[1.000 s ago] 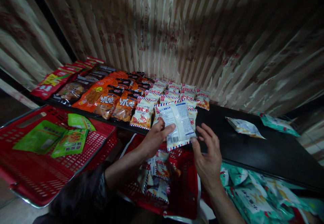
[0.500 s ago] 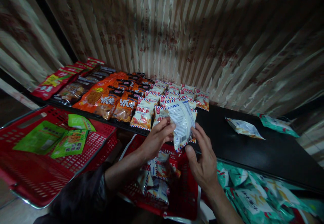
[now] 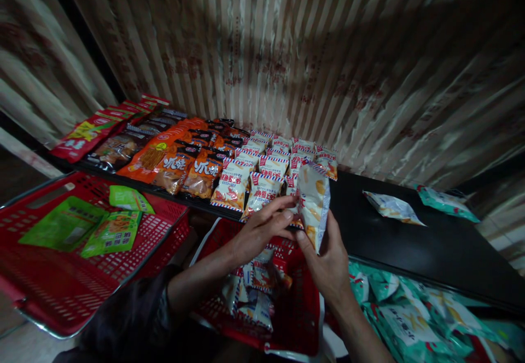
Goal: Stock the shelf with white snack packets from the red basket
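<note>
Nearby, shelved white packets crowd behind the snack bag the right hand pinches, left hand's grip unclear.

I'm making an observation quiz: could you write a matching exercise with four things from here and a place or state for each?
1. Green packs
2. Right hand
3. Red packs
4. Teal heap

A. Left end of the shelf
B. In the left basket
C. Past the shelf's near edge, at right
D. Holding a white pack

Pairs: 1-B, 2-D, 3-A, 4-C
</note>
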### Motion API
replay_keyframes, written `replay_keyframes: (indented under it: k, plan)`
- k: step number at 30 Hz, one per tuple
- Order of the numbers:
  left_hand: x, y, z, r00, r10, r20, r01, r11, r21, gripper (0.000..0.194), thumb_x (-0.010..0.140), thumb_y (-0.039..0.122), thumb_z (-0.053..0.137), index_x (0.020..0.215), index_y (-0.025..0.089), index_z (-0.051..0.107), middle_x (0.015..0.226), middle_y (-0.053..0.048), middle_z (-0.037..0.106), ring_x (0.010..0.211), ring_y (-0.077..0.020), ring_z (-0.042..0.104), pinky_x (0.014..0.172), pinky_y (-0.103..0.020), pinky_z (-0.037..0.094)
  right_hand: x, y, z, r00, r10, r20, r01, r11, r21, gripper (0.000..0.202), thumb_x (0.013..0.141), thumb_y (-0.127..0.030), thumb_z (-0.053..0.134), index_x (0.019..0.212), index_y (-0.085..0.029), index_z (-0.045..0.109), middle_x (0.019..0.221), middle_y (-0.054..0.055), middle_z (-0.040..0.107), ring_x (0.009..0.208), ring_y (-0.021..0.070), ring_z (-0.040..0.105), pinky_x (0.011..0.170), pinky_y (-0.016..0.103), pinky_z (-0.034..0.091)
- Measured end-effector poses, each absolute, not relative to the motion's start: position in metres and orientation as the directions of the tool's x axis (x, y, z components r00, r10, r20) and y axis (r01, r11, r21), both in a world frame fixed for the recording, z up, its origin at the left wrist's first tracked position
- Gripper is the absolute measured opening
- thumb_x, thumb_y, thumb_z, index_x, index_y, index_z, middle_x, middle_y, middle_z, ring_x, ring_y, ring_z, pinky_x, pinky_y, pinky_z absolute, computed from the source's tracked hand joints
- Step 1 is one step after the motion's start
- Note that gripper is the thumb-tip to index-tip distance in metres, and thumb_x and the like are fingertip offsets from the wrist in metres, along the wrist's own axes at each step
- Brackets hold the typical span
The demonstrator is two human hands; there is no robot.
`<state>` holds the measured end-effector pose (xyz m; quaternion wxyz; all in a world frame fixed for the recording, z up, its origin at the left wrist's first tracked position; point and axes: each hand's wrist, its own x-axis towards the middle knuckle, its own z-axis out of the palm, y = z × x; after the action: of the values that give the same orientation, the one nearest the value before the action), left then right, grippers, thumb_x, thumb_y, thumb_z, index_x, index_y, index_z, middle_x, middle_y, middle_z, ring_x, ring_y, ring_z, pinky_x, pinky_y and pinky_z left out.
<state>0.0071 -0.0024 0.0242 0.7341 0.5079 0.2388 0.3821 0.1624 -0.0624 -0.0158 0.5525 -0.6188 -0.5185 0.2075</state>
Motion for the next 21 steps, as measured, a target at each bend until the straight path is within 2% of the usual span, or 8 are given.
replay_keyframes:
  k: [3,5,8,10,13,17,21]
  plan:
    - [0.005,-0.003,0.030,0.601,0.798,0.035,-0.260,0.153,0.954,0.044,0.084,0.041,0.066,0.122,0.020,0.061,0.113,-0.011,0.068,0.101,-0.0253,0.067,0.083,-0.036,0.054,0.164,-0.063,-0.011,0.455,0.849,0.267,0.320,0.123,-0.939,0.060,0.082,-0.046,0.067,0.133,-0.020,0.052,0.124,0.011,0.066,0.111,0.0279,0.063,0.098,0.045,0.049]
    - [0.005,-0.001,0.032,0.573,0.819,0.044,-0.253,0.125,0.959,0.039,0.082,0.039,0.068,0.115,0.019,0.065,0.105,-0.009,0.071,0.091,-0.0222,0.069,0.080,-0.035,0.054,0.165,-0.063,-0.008,0.461,0.856,0.233,0.210,0.150,-0.966,0.053,0.082,-0.045,0.067,0.128,-0.021,0.057,0.121,0.010,0.069,0.109,0.0266,0.064,0.096,0.043,0.050]
    - [0.006,0.007,0.030,0.448,0.894,0.026,-0.256,0.100,0.961,0.026,0.080,0.035,0.068,0.098,0.017,0.070,0.095,-0.008,0.072,0.081,-0.0186,0.068,0.076,-0.032,0.052,0.163,-0.061,-0.005,0.416,0.901,0.127,-0.063,0.167,-0.984,0.046,0.080,-0.042,0.071,0.122,-0.024,0.062,0.122,0.007,0.069,0.113,0.0257,0.063,0.101,0.043,0.047]
    - [0.006,0.014,0.026,0.337,0.941,0.001,-0.257,0.091,0.962,0.019,0.079,0.033,0.068,0.089,0.017,0.070,0.090,-0.006,0.072,0.075,-0.0159,0.066,0.075,-0.031,0.051,0.160,-0.061,-0.003,0.362,0.932,0.023,-0.269,0.128,-0.955,0.043,0.077,-0.041,0.075,0.115,-0.023,0.066,0.117,0.007,0.072,0.110,0.0262,0.065,0.100,0.046,0.048]
    - [0.005,0.022,0.022,0.223,0.975,-0.023,-0.270,0.084,0.959,0.017,0.077,0.031,0.069,0.086,0.017,0.069,0.089,-0.005,0.072,0.077,-0.0144,0.064,0.079,-0.030,0.049,0.156,-0.060,0.000,0.302,0.946,-0.117,-0.476,0.044,-0.878,0.039,0.069,-0.039,0.082,0.102,-0.022,0.071,0.104,0.007,0.076,0.098,0.0263,0.070,0.095,0.048,0.052]
    - [0.005,0.022,0.023,0.270,0.960,-0.073,-0.296,0.155,0.943,0.032,0.073,0.034,0.076,0.099,0.017,0.067,0.098,-0.006,0.071,0.089,-0.0177,0.064,0.085,-0.032,0.047,0.155,-0.060,0.001,0.263,0.942,-0.210,-0.570,-0.024,-0.821,0.034,0.064,-0.035,0.086,0.094,-0.023,0.074,0.097,0.005,0.077,0.093,0.0247,0.071,0.091,0.045,0.055]
    - [0.008,0.018,0.027,0.381,0.920,-0.094,-0.357,0.240,0.903,0.041,0.069,0.042,0.079,0.100,0.017,0.067,0.102,-0.009,0.072,0.093,-0.0229,0.066,0.084,-0.034,0.049,0.153,-0.060,-0.001,0.224,0.946,-0.233,-0.567,-0.068,-0.821,0.032,0.065,-0.035,0.085,0.093,-0.023,0.074,0.096,0.005,0.077,0.093,0.0261,0.071,0.087,0.045,0.058]
